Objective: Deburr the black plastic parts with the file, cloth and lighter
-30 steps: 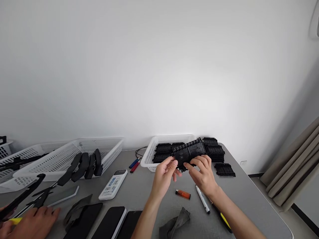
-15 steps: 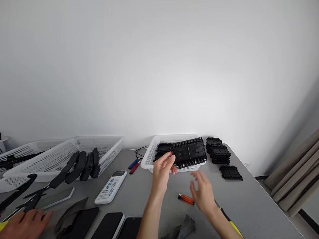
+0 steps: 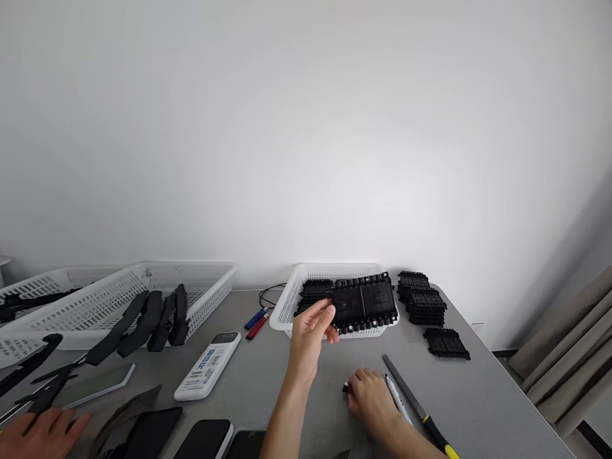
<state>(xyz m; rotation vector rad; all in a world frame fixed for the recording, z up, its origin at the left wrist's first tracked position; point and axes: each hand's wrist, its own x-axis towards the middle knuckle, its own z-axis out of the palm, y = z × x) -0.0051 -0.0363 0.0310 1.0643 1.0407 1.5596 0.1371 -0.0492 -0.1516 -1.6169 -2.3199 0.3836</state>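
Note:
My left hand (image 3: 310, 331) pinches one end of a black plastic panel (image 3: 363, 303) with toothed long edges and a line across its middle. The panel is raised in front of a white basket (image 3: 287, 312) that has similar black panels in it. Lower on the table, my right hand (image 3: 370, 398) is closed over an orange lighter (image 3: 345, 387); only its dark end shows past the fingers. A white marker pen (image 3: 396, 398) and a flat file (image 3: 406, 386) with a black and yellow handle lie just right of that hand.
Stacked black panels (image 3: 423, 303) and a single panel (image 3: 448, 343) lie at the right. Leftward are a white power bank (image 3: 209, 366), blue and red lighters (image 3: 257, 322), phones (image 3: 205, 440) and baskets (image 3: 210, 306) with black parts. Another person's hand (image 3: 45, 433) is at lower left.
My right hand has moved down and left onto the orange lighter and closed over it. The marker and file are now uncovered. My left hand still holds the panel, slightly lower in view.

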